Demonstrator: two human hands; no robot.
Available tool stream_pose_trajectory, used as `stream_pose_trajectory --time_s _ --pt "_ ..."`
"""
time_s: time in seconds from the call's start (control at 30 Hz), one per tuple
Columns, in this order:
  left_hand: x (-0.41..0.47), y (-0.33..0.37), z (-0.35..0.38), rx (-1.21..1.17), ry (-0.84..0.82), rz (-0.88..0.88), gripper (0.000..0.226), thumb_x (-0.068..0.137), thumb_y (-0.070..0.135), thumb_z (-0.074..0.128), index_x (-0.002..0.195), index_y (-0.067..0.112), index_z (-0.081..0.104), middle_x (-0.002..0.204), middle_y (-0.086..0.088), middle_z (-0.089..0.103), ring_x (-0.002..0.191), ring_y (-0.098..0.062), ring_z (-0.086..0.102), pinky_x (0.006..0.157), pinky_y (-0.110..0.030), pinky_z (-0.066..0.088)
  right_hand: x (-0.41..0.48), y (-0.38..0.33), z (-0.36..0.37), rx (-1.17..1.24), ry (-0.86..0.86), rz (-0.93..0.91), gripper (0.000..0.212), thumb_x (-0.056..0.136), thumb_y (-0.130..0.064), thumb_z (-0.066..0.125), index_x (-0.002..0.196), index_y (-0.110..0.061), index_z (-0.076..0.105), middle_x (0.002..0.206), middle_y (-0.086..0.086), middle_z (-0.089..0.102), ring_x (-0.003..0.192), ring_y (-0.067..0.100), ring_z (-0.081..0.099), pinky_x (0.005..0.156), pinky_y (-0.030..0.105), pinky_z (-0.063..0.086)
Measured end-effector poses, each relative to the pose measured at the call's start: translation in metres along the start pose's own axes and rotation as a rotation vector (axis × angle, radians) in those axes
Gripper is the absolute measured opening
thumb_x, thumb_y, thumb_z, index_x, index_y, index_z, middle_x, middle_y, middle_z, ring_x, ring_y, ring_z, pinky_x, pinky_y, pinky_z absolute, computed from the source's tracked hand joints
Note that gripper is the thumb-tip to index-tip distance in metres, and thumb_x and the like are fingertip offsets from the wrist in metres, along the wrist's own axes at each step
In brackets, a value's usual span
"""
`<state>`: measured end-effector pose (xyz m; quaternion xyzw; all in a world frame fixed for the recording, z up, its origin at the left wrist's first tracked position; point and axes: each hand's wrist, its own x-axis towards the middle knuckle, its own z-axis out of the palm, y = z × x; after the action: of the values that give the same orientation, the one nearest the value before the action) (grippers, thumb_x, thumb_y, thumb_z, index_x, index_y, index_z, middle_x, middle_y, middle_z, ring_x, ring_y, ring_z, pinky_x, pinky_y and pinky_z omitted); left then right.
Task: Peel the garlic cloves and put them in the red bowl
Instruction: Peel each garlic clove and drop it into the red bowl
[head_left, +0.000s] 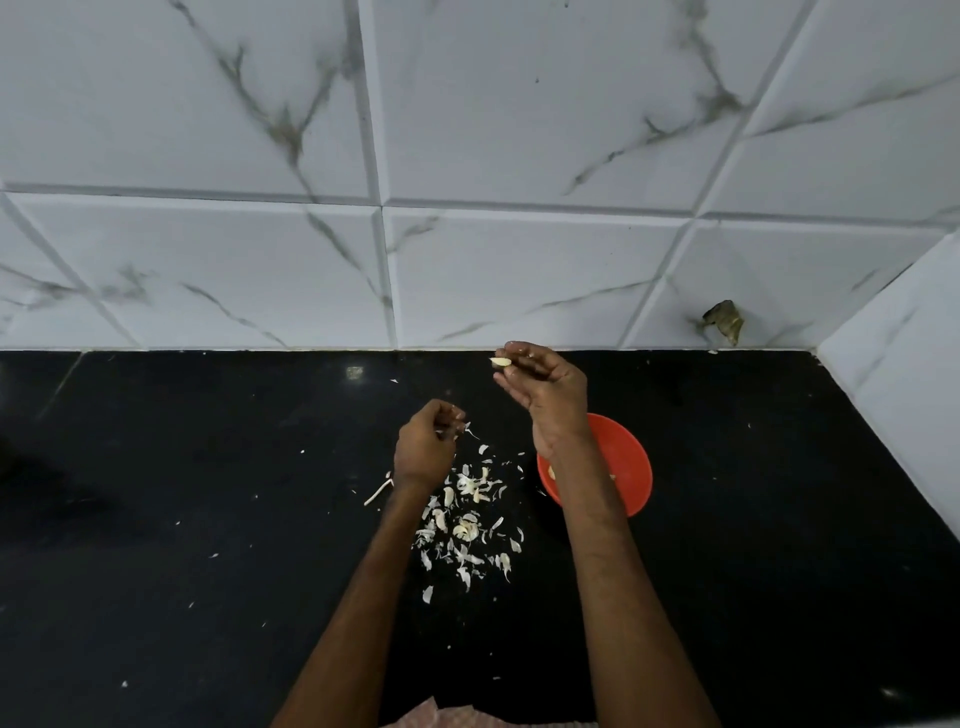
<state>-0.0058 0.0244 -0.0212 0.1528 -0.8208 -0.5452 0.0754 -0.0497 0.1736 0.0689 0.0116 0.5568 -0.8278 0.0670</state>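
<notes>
Pinching the garlic clove (500, 362) in your right hand (545, 395), high beyond the red bowl (632, 467), while your left hand (426, 449) curled round a bit of skin (470, 430), you needed to check the clove was bare, then lower it in gently.

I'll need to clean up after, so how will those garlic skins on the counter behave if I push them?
The skins look thin and curled, so probably light and floppy. Flecks lie scattered over the counter, so a push would likely spread them, not gather them.
</notes>
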Motion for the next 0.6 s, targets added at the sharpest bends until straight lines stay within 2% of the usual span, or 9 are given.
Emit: stream_pose_trajectory --time_s 0.07,0.13,0.2,0.23,0.3,0.4,0.5,0.6 --pt "0.000 -0.004 0.006 -0.023 -0.025 -0.019 0.034 0.088 -0.013 0.053 0.099 0.013 0.071 0.090 0.006 0.073 0.081 -0.006 0.068 0.085 -0.032 0.058 -0.004 0.002 -0.008 0.189 0.031 0.137 0.033 0.091 0.022 0.050 0.100 -0.003 0.070 0.095 0.008 0.076 0.097 0.018 0.072 0.076 0.028 0.061" --pt "-0.001 -0.001 0.013 -0.046 -0.065 -0.035 0.035 0.090 -0.011 0.049 0.102 0.011 0.072 0.096 0.000 0.074 0.077 -0.010 0.065 0.074 -0.029 0.057 -0.007 0.005 -0.018 0.415 0.086 0.286 0.033 0.093 0.022 0.043 0.100 0.003 0.069 0.093 0.013 0.076 0.094 0.022 0.073 0.077 0.030 0.063" --pt "-0.004 0.001 0.021 -0.052 -0.104 -0.023 0.032 0.092 -0.010 0.051 0.104 0.011 0.071 0.103 -0.003 0.073 0.082 -0.015 0.066 0.068 -0.026 0.057 -0.011 0.011 -0.032 0.556 0.134 0.372 0.032 0.095 0.019 0.039 0.102 0.006 0.067 0.093 0.017 0.075 0.097 0.027 0.071 0.081 0.033 0.063" --pt "-0.005 -0.001 0.025 -0.033 -0.124 -0.012 0.029 0.093 -0.007 0.054 0.106 0.013 0.070 0.107 -0.002 0.073 0.087 -0.015 0.067 0.071 -0.026 0.058 -0.012 0.014 -0.040 0.580 0.150 0.396 0.031 0.096 0.018 0.037 0.104 0.007 0.066 0.096 0.018 0.075 0.100 0.029 0.070 0.084 0.034 0.062" --pt "-0.010 -0.006 0.032 0.051 -0.197 -0.002 0.026 0.094 -0.001 0.059 0.110 0.018 0.068 0.116 0.001 0.071 0.097 -0.014 0.069 0.083 -0.026 0.057 -0.016 0.020 -0.056 0.589 0.192 0.428 0.029 0.098 0.015 0.037 0.108 0.009 0.064 0.106 0.022 0.072 0.106 0.033 0.068 0.093 0.037 0.059" --pt "-0.016 -0.011 0.044 0.272 -0.266 0.002 0.027 0.099 0.017 0.062 0.126 0.018 0.065 0.127 0.001 0.069 0.112 -0.018 0.067 0.098 -0.038 0.053 -0.020 0.026 -0.085 0.576 0.282 0.448 0.021 0.105 -0.003 0.046 0.110 0.010 0.062 0.122 0.028 0.066 0.108 0.035 0.067 0.105 0.043 0.051" --pt "-0.020 -0.010 0.054 0.410 -0.257 0.039 0.037 0.101 0.030 0.059 0.136 0.019 0.059 0.131 -0.002 0.067 0.117 -0.021 0.064 0.098 -0.040 0.052 -0.024 0.036 -0.115 0.458 0.365 0.449 0.042 0.110 -0.030 0.042 0.110 0.006 0.063 0.131 0.028 0.062 0.119 0.034 0.064 0.103 0.041 0.049" --pt "-0.023 -0.012 0.061 0.373 -0.265 0.022 0.038 0.102 0.030 0.057 0.137 0.015 0.058 0.130 -0.005 0.067 0.116 -0.021 0.065 0.097 -0.040 0.052 -0.027 0.046 -0.138 0.204 0.415 0.466 0.057 0.108 -0.047 0.032 0.121 -0.001 0.063 0.135 0.019 0.064 0.131 0.029 0.056 0.114 0.043 0.039"
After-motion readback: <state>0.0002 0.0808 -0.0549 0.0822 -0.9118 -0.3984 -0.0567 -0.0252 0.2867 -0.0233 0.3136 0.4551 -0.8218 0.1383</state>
